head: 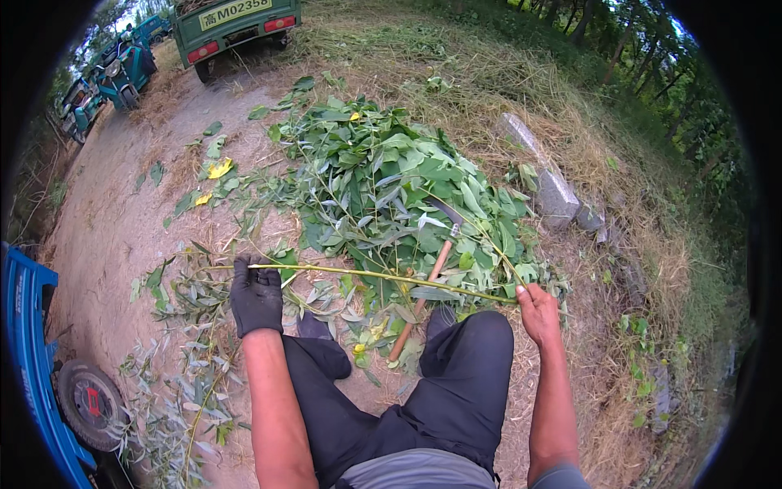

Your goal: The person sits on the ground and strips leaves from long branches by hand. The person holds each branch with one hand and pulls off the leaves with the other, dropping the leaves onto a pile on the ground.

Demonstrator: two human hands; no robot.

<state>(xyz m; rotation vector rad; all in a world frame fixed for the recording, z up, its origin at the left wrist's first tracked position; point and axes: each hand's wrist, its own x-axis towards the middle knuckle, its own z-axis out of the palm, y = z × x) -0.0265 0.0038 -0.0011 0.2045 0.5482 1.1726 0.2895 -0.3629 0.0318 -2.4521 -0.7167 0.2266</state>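
Observation:
A slender yellow-green branch [372,274], stripped of leaves along most of its length, stretches across in front of my knees. My left hand [256,296], in a dark glove, is closed around its left part. Its right end sits in the fingers of my bare right hand [537,313]. From my right hand a thinner stem [498,250] also runs up over the leaves; whether it joins the branch I cannot tell. Beyond lies a large heap of green leaves [391,159]. A sickle with a wooden handle [435,269] rests against it, its dark blade [446,211] on the leaves.
Leafy willow-like branches [201,391] lie to my left, beside the wheel [91,403] of a blue cart [30,330]. Ahead stands a green three-wheeled truck [238,27], with teal vehicles [125,70] farther left. Stone blocks [555,195] edge the dry grass on the right.

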